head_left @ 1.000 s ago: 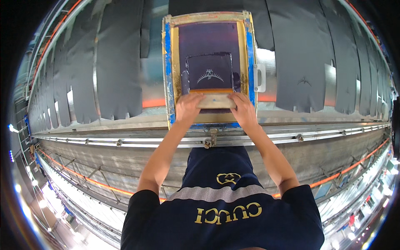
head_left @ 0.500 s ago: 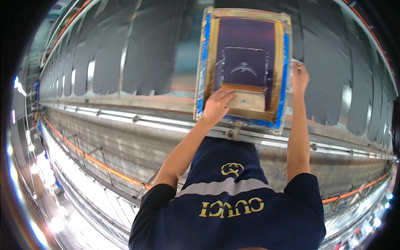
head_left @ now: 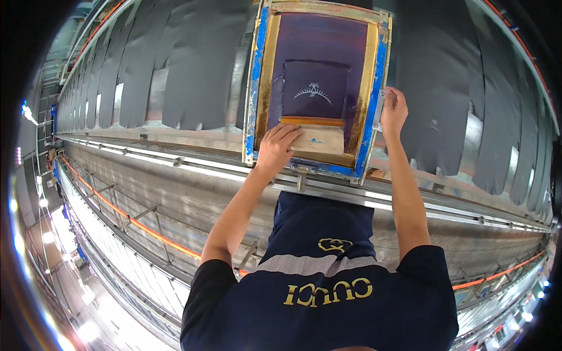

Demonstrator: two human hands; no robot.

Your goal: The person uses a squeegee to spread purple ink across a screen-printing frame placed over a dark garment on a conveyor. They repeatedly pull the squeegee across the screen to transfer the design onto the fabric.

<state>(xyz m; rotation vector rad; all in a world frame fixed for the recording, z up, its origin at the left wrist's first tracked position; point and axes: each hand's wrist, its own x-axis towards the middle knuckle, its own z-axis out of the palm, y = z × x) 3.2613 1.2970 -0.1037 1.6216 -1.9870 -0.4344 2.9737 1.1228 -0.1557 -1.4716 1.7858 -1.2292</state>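
A screen printing frame (head_left: 373,111), wooden with blue tape along its sides, lies over the long table in front of me. Its dark purple mesh (head_left: 322,41) carries a pale arched design (head_left: 313,92). Across the near end of the mesh rests a squeegee (head_left: 322,139) with a wooden handle and an amber blade. My left hand (head_left: 278,147) has its fingers closed over the left end of the squeegee's handle. At the frame's right side, my right hand (head_left: 394,111) grips the edge with curled fingers; the fingertips are partly hidden.
Dark fabric panels (head_left: 202,76) lie side by side along the table. One panel (head_left: 436,88) right of the frame bears a small pale mark. A metal rail (head_left: 228,169) runs along the near edge, with a bracket (head_left: 301,180) below the frame.
The frame, squeegee and both hands have shifted left over the panels. A panel with a small pale mark now shows to the right of the frame.
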